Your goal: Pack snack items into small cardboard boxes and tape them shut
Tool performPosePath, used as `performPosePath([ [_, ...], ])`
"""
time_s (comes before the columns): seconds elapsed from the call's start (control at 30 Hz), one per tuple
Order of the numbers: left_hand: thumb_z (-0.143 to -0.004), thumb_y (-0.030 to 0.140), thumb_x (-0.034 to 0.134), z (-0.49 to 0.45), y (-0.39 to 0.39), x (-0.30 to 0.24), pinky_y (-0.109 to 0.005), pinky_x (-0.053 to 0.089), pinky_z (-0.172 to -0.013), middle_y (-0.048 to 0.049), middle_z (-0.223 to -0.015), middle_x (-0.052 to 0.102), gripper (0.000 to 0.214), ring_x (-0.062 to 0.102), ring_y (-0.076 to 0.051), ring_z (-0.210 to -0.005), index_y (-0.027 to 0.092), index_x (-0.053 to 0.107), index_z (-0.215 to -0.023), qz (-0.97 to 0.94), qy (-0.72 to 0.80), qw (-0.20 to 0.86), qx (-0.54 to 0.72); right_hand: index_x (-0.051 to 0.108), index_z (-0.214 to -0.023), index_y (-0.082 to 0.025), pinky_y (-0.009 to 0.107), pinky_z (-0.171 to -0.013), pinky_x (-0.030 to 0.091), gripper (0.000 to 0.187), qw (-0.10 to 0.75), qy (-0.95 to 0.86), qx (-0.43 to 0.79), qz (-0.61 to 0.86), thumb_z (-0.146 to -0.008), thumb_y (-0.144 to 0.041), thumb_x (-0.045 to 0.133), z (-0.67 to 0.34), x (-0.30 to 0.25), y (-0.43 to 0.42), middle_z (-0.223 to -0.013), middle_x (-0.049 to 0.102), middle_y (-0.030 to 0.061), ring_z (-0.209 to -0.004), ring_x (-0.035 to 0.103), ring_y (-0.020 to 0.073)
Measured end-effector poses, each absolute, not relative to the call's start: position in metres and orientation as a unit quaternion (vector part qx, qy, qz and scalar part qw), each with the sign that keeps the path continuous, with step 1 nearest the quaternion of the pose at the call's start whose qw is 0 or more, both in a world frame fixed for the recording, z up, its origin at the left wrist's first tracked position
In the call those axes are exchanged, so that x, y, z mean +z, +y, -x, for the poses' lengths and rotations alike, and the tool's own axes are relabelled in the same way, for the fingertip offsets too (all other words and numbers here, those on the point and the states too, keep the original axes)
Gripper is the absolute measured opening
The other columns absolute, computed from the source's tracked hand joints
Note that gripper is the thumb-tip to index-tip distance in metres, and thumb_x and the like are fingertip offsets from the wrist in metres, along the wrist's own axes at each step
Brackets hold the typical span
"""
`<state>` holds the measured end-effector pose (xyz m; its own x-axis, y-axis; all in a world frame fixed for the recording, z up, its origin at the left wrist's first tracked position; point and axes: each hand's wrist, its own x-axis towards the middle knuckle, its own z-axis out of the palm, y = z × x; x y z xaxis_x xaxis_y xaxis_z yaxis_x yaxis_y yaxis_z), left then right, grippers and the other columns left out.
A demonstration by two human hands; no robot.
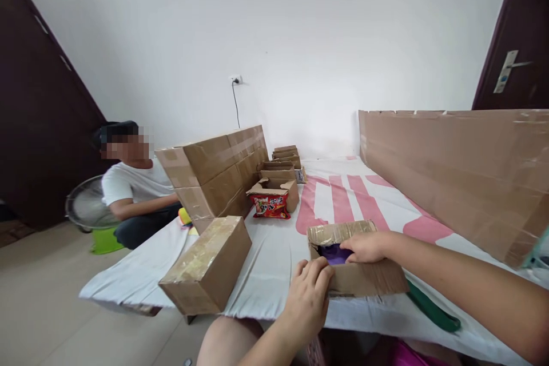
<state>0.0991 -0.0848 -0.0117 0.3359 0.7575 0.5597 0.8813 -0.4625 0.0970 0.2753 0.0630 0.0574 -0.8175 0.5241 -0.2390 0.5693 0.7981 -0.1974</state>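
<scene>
An open cardboard box (pixel 364 280) sits near the front edge of the cloth-covered table. My left hand (pixel 309 291) is closed over its near left corner, fingers curled on the rim. Over the opening, my right hand (pixel 366 247) reaches in with bent fingers against a purple item (pixel 333 254); its fingertips are partly hidden, and the item's kind is unclear. A dark green curved object (pixel 435 307), perhaps a handle, sticks out from beside the box's right end.
A long taped carton (pixel 208 263) lies to the left. Stacked cartons (pixel 223 166) form a wall behind it, with a red snack packet (pixel 270 206) by open boxes (pixel 278 174). A cardboard panel (pixel 450 177) stands right. Another person (pixel 137 183) sits beyond the left side.
</scene>
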Motion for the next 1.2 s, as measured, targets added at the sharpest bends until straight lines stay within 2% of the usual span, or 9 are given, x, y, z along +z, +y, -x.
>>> performPosePath([
  [0.2,-0.074,0.004,0.048,-0.100,-0.086,-0.017,-0.043,0.043,-0.096,-0.0128,-0.118,0.057,0.060,0.052,-0.027,-0.107,0.015,0.043,-0.133,0.804,-0.509,0.164,-0.261,0.067,-0.115,-0.020,0.030,-0.063,0.049,0.044,0.129,0.952,-0.079,-0.267,-0.072,-0.028,0.066,-0.268,0.050,0.069,-0.106,0.073,0.0107,-0.087,0.070,0.0258],
  [0.47,-0.073,0.003,0.048,-0.109,-0.076,-0.022,-0.050,0.042,-0.101,-0.0142,-0.122,0.055,0.051,0.044,-0.031,-0.119,0.015,0.052,-0.122,0.769,-0.549,0.157,-0.288,0.074,-0.076,-0.021,0.028,-0.065,0.044,0.017,0.094,0.969,0.051,-0.223,-0.073,-0.012,0.059,-0.257,0.048,0.064,-0.077,0.075,0.0066,-0.077,0.069,0.0221],
  [0.63,-0.063,-0.005,0.046,-0.110,-0.074,-0.033,-0.055,0.040,-0.103,-0.0151,-0.136,0.044,0.058,0.026,-0.035,-0.137,0.018,0.055,-0.116,0.750,-0.558,0.180,-0.306,0.073,-0.079,-0.018,0.028,-0.060,0.040,0.019,0.102,0.972,0.108,-0.183,-0.077,-0.009,0.056,-0.261,0.054,0.052,-0.076,0.075,0.0090,-0.071,0.068,0.0216],
  [0.77,-0.065,-0.007,0.042,-0.107,-0.074,-0.037,-0.058,0.040,-0.104,-0.0154,-0.138,0.039,0.056,0.020,-0.035,-0.141,0.017,0.054,-0.114,0.747,-0.540,0.184,-0.341,0.070,-0.091,-0.013,0.029,-0.060,0.039,0.021,0.095,0.970,0.135,-0.179,-0.078,-0.009,0.054,-0.272,0.070,0.047,-0.086,0.073,0.0137,-0.075,0.067,0.0233],
  [0.87,-0.066,-0.007,0.042,-0.102,-0.072,-0.029,-0.056,0.038,-0.106,-0.0154,-0.133,0.041,0.053,0.021,-0.033,-0.141,0.017,0.055,-0.111,0.724,-0.532,0.187,-0.397,0.067,-0.091,-0.015,0.028,-0.061,0.038,0.020,0.038,0.970,0.141,-0.192,-0.082,-0.013,0.049,-0.280,0.087,0.046,-0.089,0.071,0.0121,-0.075,0.065,0.0217],
  [0.97,-0.066,-0.008,0.043,-0.093,-0.069,-0.014,-0.053,0.039,-0.107,-0.0137,-0.139,0.035,0.049,0.020,-0.032,-0.142,0.020,0.057,-0.105,0.691,-0.544,0.185,-0.438,0.064,-0.083,-0.017,0.027,-0.063,0.039,0.017,-0.075,0.970,0.095,-0.211,-0.086,-0.019,0.047,-0.285,0.099,0.044,-0.085,0.069,0.0073,-0.074,0.063,0.0187],
  [1.03,-0.065,-0.009,0.043,-0.085,-0.068,-0.004,-0.048,0.044,-0.103,-0.0124,-0.146,0.029,0.052,0.030,-0.031,-0.139,0.020,0.056,-0.106,0.682,-0.566,0.154,-0.438,0.061,-0.078,-0.018,0.027,-0.065,0.040,0.018,-0.159,0.961,0.033,-0.222,-0.087,-0.021,0.046,-0.286,0.100,0.044,-0.081,0.067,0.0050,-0.072,0.060,0.0171],
  [1.1,-0.065,-0.009,0.044,-0.077,-0.067,0.002,-0.041,0.053,-0.090,-0.0126,-0.151,0.025,0.053,0.049,-0.029,-0.126,0.021,0.057,-0.107,0.673,-0.601,0.103,-0.418,0.059,-0.074,-0.019,0.027,-0.065,0.041,0.019,-0.241,0.941,-0.039,-0.235,-0.087,-0.023,0.045,-0.285,0.094,0.045,-0.076,0.065,0.0032,-0.070,0.058,0.0159],
  [1.2,-0.068,-0.006,0.047,-0.066,-0.066,0.004,-0.035,0.055,-0.078,-0.0120,-0.149,0.035,0.047,0.064,-0.025,-0.105,0.023,0.060,-0.103,0.667,-0.636,0.033,-0.387,0.055,-0.070,-0.020,0.026,-0.061,0.042,0.019,-0.328,0.900,-0.133,-0.255,-0.086,-0.026,0.048,-0.281,0.082,0.048,-0.068,0.061,0.0003,-0.063,0.056,0.0146],
])
